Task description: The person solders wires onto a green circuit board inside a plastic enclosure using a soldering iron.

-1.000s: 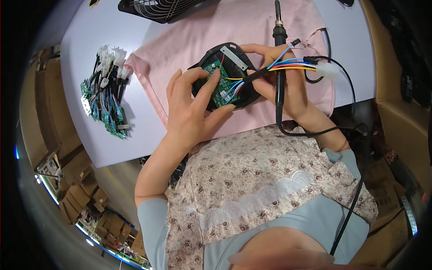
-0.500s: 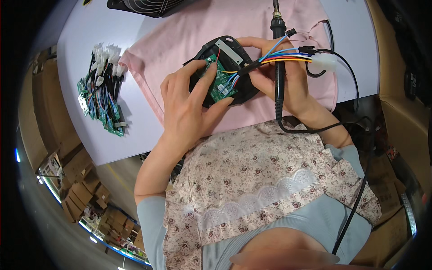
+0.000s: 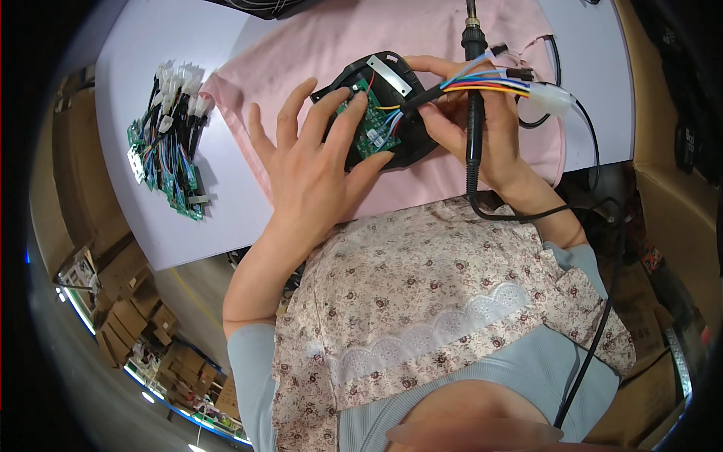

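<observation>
A black plastic housing (image 3: pixel 410 147) lies on the pink cloth, with a green circuit board (image 3: pixel 374 124) and a pale metal strip (image 3: pixel 389 77) inside. My left hand (image 3: pixel 312 162) reaches across the board, index and middle fingertips at its upper end and thumb at the lower edge, gripping it; the other fingers are spread and lifted. My right hand (image 3: pixel 493 135) steadies the housing's right side with thumb and index finger. Across those fingers it also holds a soldering iron (image 3: pixel 474 113), tip upward. Coloured wires (image 3: pixel 482 81) run from the board through a black sleeve to a white connector (image 3: pixel 550 98).
A pile of green boards with wires and white connectors (image 3: pixel 167 139) sits on the white table (image 3: pixel 226 226) at left. The pink cloth (image 3: pixel 279 64) covers the middle. The iron's black cord (image 3: pixel 527 217) crosses my right forearm. Cardboard boxes (image 3: pixel 670 188) stand at right.
The housing and its board have shifted slightly up and right. My left hand's outer fingers have spread and lifted off. The right hand and soldering iron have moved slightly right.
</observation>
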### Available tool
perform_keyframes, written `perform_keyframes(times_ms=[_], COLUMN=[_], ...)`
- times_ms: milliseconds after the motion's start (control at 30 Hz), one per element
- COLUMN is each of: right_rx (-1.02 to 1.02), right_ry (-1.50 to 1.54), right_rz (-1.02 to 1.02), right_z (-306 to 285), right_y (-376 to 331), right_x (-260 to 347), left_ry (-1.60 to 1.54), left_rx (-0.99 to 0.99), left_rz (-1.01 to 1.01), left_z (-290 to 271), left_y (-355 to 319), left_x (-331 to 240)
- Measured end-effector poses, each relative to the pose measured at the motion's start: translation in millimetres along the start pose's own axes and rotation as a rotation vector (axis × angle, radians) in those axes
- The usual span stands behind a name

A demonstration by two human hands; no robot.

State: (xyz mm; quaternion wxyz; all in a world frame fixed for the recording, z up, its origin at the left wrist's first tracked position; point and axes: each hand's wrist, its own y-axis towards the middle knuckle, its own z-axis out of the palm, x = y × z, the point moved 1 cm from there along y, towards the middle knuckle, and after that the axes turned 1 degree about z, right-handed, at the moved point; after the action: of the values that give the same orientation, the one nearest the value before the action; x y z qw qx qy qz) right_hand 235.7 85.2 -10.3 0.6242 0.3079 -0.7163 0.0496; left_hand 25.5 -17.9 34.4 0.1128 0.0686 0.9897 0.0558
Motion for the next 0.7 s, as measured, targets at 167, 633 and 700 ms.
perform_keyframes(times_ms=[167,633,700], right_rx=[0.038,-0.021,-0.025], right_ry=[0.093,0.149,0.164], right_rz=[0.107,0.109,0.117], right_z=[1.8,4.3,5.3], right_y=[-3.2,-3.3,-2.4], right_x=[-3.7,-4.2,-3.5], left_ry=[0.034,-0.095,-0.094], left_rx=[0.004,0.063,0.062], left_rz=[0.016,0.022,0.017], left_z=[-0.2,-2.1,-1.2], left_y=[0.8,5.7,5.0], left_x=[2.8,14.6,14.8])
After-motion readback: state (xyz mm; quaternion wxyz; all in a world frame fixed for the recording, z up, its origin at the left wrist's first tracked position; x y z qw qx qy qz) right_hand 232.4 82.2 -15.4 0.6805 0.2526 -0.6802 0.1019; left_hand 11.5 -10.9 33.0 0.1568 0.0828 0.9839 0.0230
